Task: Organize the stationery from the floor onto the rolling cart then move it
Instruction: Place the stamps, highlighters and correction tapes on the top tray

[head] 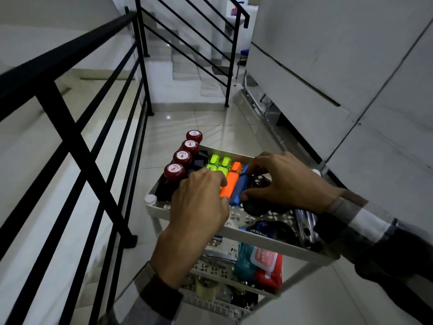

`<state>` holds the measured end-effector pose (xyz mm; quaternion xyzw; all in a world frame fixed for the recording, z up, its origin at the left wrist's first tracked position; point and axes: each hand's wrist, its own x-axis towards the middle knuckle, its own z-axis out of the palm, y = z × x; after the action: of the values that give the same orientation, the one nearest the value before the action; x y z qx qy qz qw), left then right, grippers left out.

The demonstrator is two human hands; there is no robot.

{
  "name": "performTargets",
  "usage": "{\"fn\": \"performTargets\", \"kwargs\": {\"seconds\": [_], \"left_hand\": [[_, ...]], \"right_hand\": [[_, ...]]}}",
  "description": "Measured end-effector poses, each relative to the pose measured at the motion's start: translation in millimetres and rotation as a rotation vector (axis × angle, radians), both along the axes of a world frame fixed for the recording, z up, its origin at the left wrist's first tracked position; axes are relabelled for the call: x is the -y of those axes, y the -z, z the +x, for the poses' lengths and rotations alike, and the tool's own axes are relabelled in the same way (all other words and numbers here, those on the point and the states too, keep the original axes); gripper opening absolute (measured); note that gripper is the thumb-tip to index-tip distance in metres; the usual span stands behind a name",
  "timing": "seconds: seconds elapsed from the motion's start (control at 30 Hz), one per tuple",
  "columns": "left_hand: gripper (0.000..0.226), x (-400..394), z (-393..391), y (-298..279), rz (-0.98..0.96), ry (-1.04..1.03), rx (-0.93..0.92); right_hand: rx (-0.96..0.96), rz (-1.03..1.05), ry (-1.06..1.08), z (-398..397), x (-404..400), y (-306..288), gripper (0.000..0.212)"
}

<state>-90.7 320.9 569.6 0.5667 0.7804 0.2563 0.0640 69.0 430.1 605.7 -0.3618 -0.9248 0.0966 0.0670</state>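
Note:
The white rolling cart (262, 238) stands on the tiled landing below me. On its top tray lie two yellow-green highlighters (219, 163), an orange highlighter (230, 181) and a blue highlighter (240, 186), side by side. My left hand (199, 205) rests over the near ends of the yellow and orange ones, fingers touching them. My right hand (285, 181) pinches the blue highlighter between thumb and fingers. Several red-capped bottles (181, 158) marked TOP stand in a row along the tray's left side.
A black metal railing (98, 146) runs close along the left. Stairs (187, 66) rise beyond it. A white wall (351, 78) and a metal frame (264, 109) lie to the right. Tape dispenser (269, 228), pens (307, 226) and a wipes pack (264, 266) fill the cart.

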Motion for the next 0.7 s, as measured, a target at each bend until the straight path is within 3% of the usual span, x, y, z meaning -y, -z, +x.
{"fn": "performTargets", "kwargs": {"seconds": [0.27,0.4,0.53,0.7], "left_hand": [[0.043,4,-1,0,0.017,0.072,0.045],[0.042,2,0,-2,-0.001,0.094,-0.003],[0.039,-4,3,-4,-0.023,0.126,-0.076],[0.054,-8,-1,-10,-0.015,0.297,-0.181]], "right_hand": [[0.049,0.052,-0.021,-2,6,3,0.035],[0.086,0.116,0.007,0,6,4,0.055],[0.199,0.096,-0.035,0,3,-4,0.050],[0.254,0.002,-0.080,20,-2,-30,0.050]]}}
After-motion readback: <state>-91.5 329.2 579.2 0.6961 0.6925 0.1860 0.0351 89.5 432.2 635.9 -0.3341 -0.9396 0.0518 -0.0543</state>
